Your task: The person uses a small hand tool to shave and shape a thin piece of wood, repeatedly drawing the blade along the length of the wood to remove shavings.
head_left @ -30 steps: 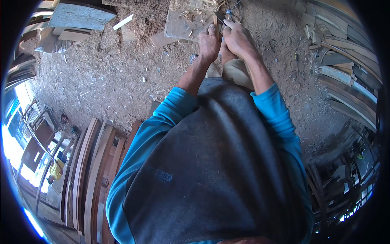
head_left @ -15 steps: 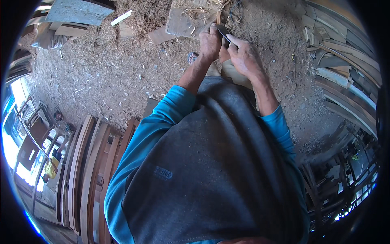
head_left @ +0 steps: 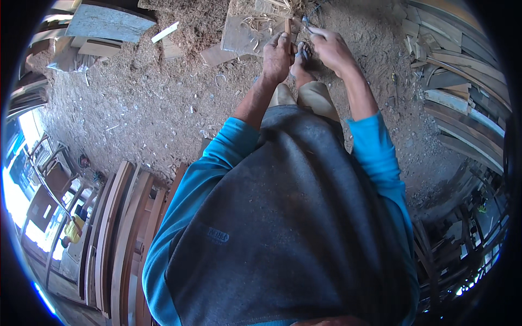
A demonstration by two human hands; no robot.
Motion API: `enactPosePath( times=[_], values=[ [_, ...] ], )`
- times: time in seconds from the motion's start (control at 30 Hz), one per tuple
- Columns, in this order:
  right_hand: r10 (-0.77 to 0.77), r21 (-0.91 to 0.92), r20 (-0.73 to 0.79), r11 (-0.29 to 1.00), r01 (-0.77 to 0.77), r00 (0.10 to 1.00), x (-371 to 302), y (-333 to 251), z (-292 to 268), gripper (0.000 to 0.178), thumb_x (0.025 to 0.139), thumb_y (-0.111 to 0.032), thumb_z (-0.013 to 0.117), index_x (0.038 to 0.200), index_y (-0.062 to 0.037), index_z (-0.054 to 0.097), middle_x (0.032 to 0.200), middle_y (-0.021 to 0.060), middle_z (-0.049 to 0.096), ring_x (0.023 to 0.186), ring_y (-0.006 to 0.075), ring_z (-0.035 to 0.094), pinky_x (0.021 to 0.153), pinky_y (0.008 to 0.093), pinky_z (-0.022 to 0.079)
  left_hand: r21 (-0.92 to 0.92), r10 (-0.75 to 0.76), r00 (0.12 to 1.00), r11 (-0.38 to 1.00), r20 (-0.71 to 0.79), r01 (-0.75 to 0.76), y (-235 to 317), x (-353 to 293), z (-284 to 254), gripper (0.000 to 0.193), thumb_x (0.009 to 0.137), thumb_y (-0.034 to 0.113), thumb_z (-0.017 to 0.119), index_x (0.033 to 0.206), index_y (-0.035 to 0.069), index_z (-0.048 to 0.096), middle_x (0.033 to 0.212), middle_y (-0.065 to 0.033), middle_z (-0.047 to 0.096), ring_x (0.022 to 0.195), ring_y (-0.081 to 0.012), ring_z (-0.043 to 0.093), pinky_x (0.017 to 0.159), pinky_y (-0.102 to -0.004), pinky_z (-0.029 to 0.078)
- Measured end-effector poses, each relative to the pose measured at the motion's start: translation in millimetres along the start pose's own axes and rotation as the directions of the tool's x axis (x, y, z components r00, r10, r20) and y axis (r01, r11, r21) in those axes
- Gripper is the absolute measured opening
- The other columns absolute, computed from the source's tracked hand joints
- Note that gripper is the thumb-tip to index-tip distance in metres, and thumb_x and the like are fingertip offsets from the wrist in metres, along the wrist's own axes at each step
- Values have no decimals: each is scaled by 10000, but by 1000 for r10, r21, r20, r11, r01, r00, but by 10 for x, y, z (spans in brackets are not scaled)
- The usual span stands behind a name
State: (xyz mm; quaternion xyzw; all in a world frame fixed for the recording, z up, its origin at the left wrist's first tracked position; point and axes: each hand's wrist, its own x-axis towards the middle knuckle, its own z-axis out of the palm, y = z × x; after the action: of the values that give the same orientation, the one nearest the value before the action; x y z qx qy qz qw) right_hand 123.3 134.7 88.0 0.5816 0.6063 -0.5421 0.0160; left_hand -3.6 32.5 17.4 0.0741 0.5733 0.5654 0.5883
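Note:
My left hand (head_left: 277,58) is closed around a narrow wooden stick (head_left: 288,25), whose far end points away from me over a flat board (head_left: 235,33). Pale curled shavings (head_left: 260,23) lie on that board. To the right of the stick, my right hand (head_left: 333,51) grips a thin-bladed knife (head_left: 300,23). Its handle is mostly hidden in my fingers, and the blade reaches left toward the stick; whether they touch I cannot tell. My bare foot (head_left: 303,56) shows between the two hands.
Sawdust and scraps cover the ground (head_left: 157,103). Long planks (head_left: 122,233) stand at the lower left, and stacked timber (head_left: 462,87) lines the right. A pale board (head_left: 109,23) lies at the far left. A person in yellow (head_left: 73,231) is at the left edge.
Both hands have moved apart, the right one up and to the right with the knife. The blade has shifted toward the far part of the stick. My foot has come into view.

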Motion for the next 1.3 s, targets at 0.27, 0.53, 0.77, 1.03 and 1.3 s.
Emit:
enactPosePath(
  times=[0.27,0.53,0.77,1.03,1.3],
  values=[
    [-442,-287,-148,875,389,885,-719,300,323,422,992,-204,514,1340,1,637,1010,298,711,992,424,702,946,461,537,248,206,978,949,-26,-193,-245,120,-98,291,1054,290,465,997,38,600,722,-31,562,583,-130,535,522,-284,438],
    [-265,-162,-74,955,250,962,-562,155,343,412,992,-202,521,1309,31,645,1199,343,644,1132,455,641,1005,469,503,731,470,814,412,341,-544,-262,180,-195,519,736,93,789,1156,-82,541,1117,-236,636,1075,-429,621,956,-451,513],
    [-272,-172,-28,949,264,962,-748,20,333,418,998,-217,527,1303,46,642,1317,338,594,1260,459,559,1077,447,467,669,426,872,579,239,-466,-246,152,-165,479,754,88,747,1169,-58,556,1102,-217,634,983,-387,632,901,-418,536],
    [-225,-205,-44,956,212,973,-274,36,325,460,976,-264,523,1338,-5,640,1146,304,684,1072,442,680,954,467,541,569,331,933,744,140,-350,-528,354,-248,256,834,81,663,1068,25,574,946,-111,614,823,-274,621,753,-373,534],
    [-184,-263,-38,950,168,982,-375,-80,350,467,976,-286,515,1335,-18,645,1174,308,676,1113,430,672,991,467,528,316,347,929,874,127,-369,-231,141,-251,258,919,111,538,1145,-7,576,937,-185,647,850,-399,635,772,-445,525]
  ],
)
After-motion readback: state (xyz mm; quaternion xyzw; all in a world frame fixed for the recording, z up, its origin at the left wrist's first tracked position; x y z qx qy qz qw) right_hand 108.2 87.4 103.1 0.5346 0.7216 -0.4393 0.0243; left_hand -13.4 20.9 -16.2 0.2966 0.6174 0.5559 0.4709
